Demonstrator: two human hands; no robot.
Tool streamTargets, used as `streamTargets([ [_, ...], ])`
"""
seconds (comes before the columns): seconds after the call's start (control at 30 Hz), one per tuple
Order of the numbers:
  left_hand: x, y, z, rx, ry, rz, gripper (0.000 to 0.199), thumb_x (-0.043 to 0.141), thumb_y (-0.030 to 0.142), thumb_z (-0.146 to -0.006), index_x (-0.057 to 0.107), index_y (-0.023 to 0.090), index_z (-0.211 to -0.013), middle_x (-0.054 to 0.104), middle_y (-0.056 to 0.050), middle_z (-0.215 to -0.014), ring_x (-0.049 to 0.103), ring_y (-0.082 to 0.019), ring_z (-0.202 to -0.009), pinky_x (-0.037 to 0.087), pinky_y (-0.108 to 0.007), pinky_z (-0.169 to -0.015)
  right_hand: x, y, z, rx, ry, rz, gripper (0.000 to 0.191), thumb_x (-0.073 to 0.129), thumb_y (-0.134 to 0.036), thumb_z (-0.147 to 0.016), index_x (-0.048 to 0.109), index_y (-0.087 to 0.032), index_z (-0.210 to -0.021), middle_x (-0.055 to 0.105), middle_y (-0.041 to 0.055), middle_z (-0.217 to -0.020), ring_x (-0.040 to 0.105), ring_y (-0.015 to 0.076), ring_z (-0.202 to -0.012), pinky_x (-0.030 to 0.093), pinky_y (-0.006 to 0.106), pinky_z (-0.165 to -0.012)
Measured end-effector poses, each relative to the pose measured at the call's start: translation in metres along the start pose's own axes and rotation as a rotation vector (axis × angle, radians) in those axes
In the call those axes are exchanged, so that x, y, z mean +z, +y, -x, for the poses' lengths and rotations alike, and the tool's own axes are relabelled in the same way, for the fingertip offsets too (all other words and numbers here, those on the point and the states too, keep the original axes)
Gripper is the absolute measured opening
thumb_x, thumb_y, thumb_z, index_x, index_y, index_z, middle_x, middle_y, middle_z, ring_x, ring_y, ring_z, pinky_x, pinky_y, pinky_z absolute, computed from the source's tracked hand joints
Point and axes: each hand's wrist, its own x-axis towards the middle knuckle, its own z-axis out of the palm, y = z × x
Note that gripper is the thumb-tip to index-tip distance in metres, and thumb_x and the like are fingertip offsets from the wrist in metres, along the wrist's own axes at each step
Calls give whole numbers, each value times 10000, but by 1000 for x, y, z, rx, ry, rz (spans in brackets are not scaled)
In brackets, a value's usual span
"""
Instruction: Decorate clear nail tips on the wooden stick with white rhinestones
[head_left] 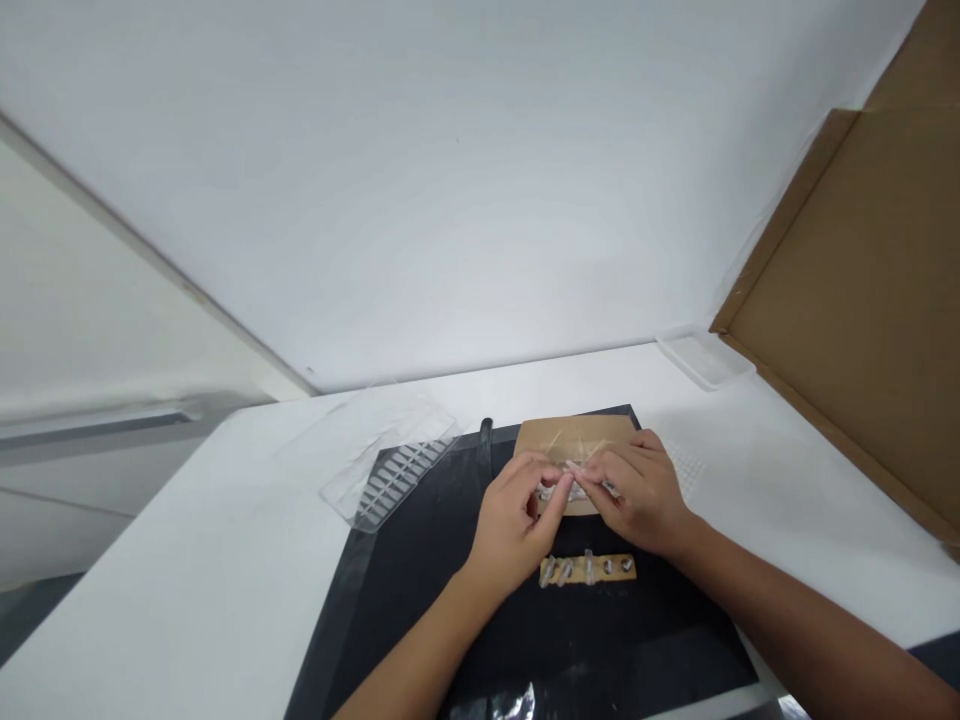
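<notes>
My left hand (517,520) and my right hand (641,495) meet fingertip to fingertip over a tan cardboard tray (538,437). Both pinch at a tiny pale piece between them, too small to name. Thin light sticks and small whitish pieces lie in the tray, partly hidden by my fingers. Just below my hands, a narrow tan strip (598,570) carries several small clear and shiny pieces in a row. Tray and strip rest on a black mat (420,600).
A clear plastic case (405,485) with rows of pale nail-shaped pieces overlaps the mat's left corner. Beside it is a black curved object (486,450). A white gridded sheet (686,468) lies right of my hand. Farther back are a clear shallow container (705,362) and a large cardboard panel (862,300).
</notes>
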Motion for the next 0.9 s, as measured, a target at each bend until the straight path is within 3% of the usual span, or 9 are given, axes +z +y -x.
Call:
streamTargets([
  [0.27,-1,-1,-1,-93,27,60,168,689,325,-983,788,193,-949,726,-64,-899,625,-124,-656,444,-197,-475,-6,0,-2,-156,-35,78,296,638,-173,-1022,538,-228,-748,750,-27,-771,640,140,-659,378,369,-745],
  [0.43,-6,5,-4,-45,6,131,199,692,271,-981,814,207,-837,774,-72,-879,699,-171,-764,587,-277,-671,-12,-3,-4,-260,-96,90,342,609,-171,-1041,533,-233,-713,729,-43,-751,612,131,-663,377,358,-736],
  [0.53,-7,8,-5,-88,17,160,185,712,269,-971,838,215,-848,768,-64,-842,698,-167,-731,597,-279,-665,-16,-5,-6,-264,-70,114,368,621,-164,-1036,511,-230,-692,734,-47,-750,602,124,-650,370,357,-727],
  [0.67,-6,10,-3,-97,-1,195,159,715,246,-963,870,249,-995,782,-80,-975,724,-170,-777,588,-243,-588,-20,-4,-7,-283,-71,136,386,631,-163,-1037,496,-228,-681,734,-59,-748,595,119,-640,360,354,-721],
  [0.77,-4,10,-1,-78,-21,248,205,714,241,-966,856,261,-1112,775,-85,-963,730,-175,-795,585,-234,-572,-22,-4,-7,-312,-75,133,356,633,-169,-1040,517,-231,-708,724,-59,-750,600,120,-653,361,348,-731],
  [0.9,-1,9,1,-49,-38,308,212,716,229,-962,855,266,-1118,764,-75,-917,720,-164,-774,582,-235,-583,-22,-5,-7,-292,-75,82,333,636,-205,-1048,517,-231,-738,689,-53,-712,603,123,-645,359,345,-723],
])
